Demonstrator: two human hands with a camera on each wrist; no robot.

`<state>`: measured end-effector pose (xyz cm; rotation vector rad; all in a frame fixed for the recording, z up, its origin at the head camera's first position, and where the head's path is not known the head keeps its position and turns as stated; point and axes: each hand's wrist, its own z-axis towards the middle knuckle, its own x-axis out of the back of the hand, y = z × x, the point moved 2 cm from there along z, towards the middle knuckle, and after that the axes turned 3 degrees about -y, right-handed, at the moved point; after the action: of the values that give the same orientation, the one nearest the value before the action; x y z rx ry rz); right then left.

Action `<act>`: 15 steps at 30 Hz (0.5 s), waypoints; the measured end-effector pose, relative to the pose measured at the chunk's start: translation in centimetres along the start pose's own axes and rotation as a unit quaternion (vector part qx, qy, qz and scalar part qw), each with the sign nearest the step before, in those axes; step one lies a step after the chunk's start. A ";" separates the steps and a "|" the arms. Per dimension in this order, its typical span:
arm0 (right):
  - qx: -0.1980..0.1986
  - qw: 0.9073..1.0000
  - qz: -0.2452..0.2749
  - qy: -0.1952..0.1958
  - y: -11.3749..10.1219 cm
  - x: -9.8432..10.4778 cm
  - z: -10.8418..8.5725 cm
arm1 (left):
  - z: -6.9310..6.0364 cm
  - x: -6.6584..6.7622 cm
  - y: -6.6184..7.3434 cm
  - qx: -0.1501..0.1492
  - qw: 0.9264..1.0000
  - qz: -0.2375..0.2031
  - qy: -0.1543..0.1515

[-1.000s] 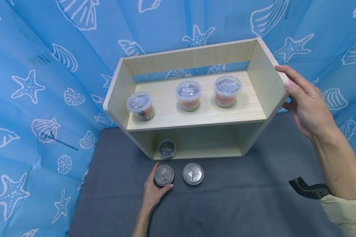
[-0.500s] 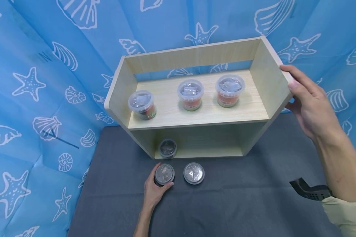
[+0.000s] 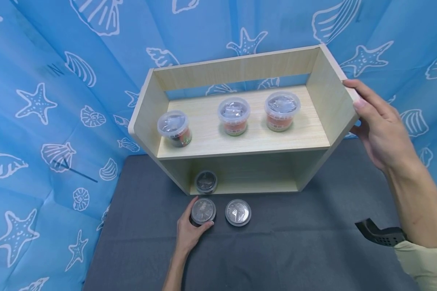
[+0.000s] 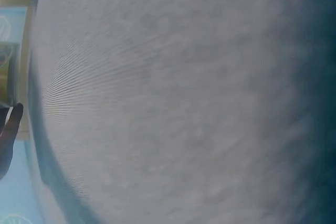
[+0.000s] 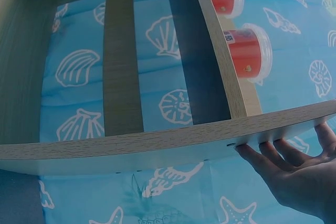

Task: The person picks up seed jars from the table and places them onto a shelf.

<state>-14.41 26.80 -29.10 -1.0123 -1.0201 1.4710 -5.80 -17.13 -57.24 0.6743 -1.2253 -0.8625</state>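
My left hand (image 3: 189,232) holds a round lidded plastic tub (image 3: 203,210) between thumb and fingers, just in front of the two-tier wooden shelf (image 3: 240,150). In the left wrist view, part of the tub (image 4: 6,74) and a finger (image 4: 9,135) show at the left edge. Another tub (image 3: 205,182) stands inside the lower tier at its left end. To the right of the held one, a third tub (image 3: 238,212) rests on the dark cloth. My right hand (image 3: 384,125) grips the shelf's right side panel near its front edge; several fingertips press its outer face in the right wrist view.
On the upper tier stand three clear-lidded tubs: one at the left (image 3: 174,128), one in the middle (image 3: 234,116) and one at the right (image 3: 281,111). A blue shell-patterned curtain (image 3: 69,121) hangs behind and to the left. Dark cloth (image 3: 276,250) covers the table.
My left hand has moved the tub slightly forward, closer to the shelf's lower tier. The right hand keeps its place on the side panel. The head view has shifted a little.
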 end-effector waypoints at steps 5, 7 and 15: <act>0.000 1.000 0.003 -0.001 0.0 0.0 0.0 | 0.4 0.1 0.5 -0.010 1.000 -0.002 0.002; -0.001 1.000 0.005 0.000 0.0 0.0 0.0 | 0.5 0.2 0.8 -0.015 1.000 -0.003 0.004; 0.001 1.000 0.009 0.000 0.0 0.0 0.0 | 1.1 0.3 2.0 -0.013 1.000 -0.014 0.002</act>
<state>-14.44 26.81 -29.09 -1.0217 -1.0126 1.4860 -6.44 -16.31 -55.17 0.6731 -1.2004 -0.8990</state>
